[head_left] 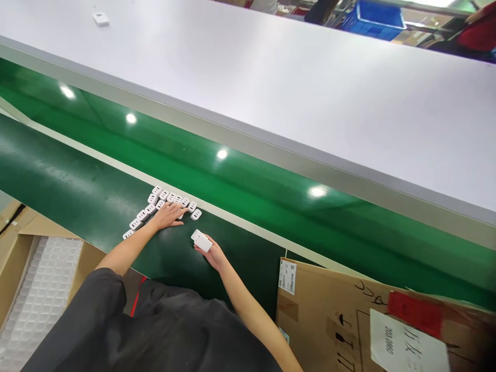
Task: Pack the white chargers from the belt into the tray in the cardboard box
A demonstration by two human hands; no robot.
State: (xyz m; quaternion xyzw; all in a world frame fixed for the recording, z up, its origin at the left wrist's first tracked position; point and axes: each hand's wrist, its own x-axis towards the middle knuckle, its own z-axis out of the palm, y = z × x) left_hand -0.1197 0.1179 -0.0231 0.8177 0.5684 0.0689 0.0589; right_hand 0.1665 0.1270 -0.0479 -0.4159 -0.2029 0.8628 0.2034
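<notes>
Several small white chargers [141, 215], each with dark slots on its upper face, stand in slanting rows on the dark green worktop [240, 253]. My left hand [169, 214] lies over the right part of this group, fingers stretched out and apart, touching chargers and partly hiding some. To its right, one charger [197, 214] stands at the end of the group. My right hand [211, 254] is raised near the worktop's front edge, closed around white chargers [202, 241]. At least two seem to be in it, but the fingers and the overlap hide the exact number.
A raised white shelf [248, 77] runs across the far side, with a white block [101, 19] on it. Glossy green belt surface [174, 150] lies below. An open carton with clear plastic trays [46, 284] stands left; a large cardboard box [321, 310] stands right. A blue crate [372, 20] is beyond.
</notes>
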